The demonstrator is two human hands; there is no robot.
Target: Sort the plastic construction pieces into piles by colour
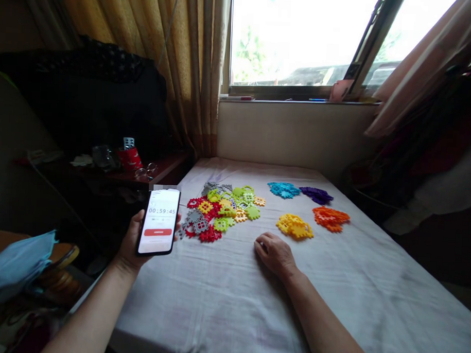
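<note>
My left hand (131, 245) is closed around a smartphone (158, 222), held upright over the table's left side. Its lit screen reads 00:59:45 above a red button. My right hand (276, 254) rests on the pale cloth with its fingers curled in, and no object shows in it. Between the hands and farther back lies a mixed heap of plastic interlocking pieces (222, 209) in red, grey, green and yellow. Nearest my right hand is a yellow pile (294, 226). Single-colour piles in orange (330, 219), blue (283, 189) and purple (315, 195) lie beyond it.
A cloth-covered table (231, 300) stands against the wall under a bright window (294, 39). On a dark side table at left are a red cup (130, 158) and glasses (146, 171). A blue face mask (19, 264) hangs at lower left. Clothes hang at right.
</note>
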